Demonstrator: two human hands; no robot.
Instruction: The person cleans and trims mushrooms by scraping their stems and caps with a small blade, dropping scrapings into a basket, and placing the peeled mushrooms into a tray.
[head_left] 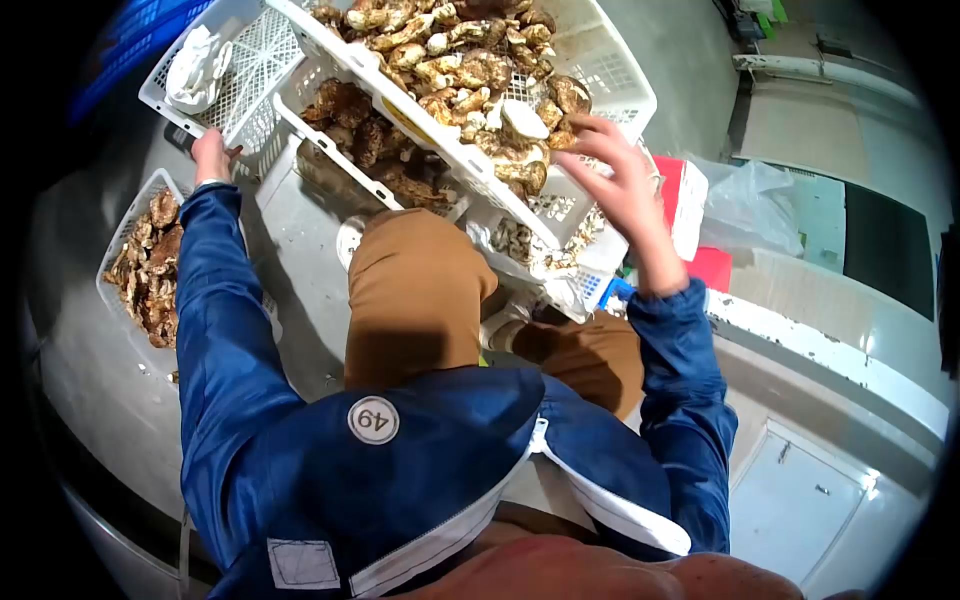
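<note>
My right hand (625, 185) hovers at the right side of a large white plastic basket (610, 60), its fingers apart beside thick brown-and-cream mushrooms (480, 70). A pale, round cut face (524, 120) shows on one mushroom near my fingertips. Nothing shows between the thumb and fingers. My left hand (210, 157) is at the near corner of a white mesh basket (150, 95) with its fingers curled. A dark object (180, 138) sits right beside it; what the hand holds is hard to make out. A crumpled white bag or cloth (198, 70) lies in that mesh basket.
Darker mushrooms fill a lower white basket (285, 105) by my knee. Another basket (168, 180) of brown mushrooms stands on the floor at left. Small pieces lie in a bin (600, 250) below my right hand. Blue crates (130, 45), a red-and-white box (690, 205) and clear plastic (750, 205) are around.
</note>
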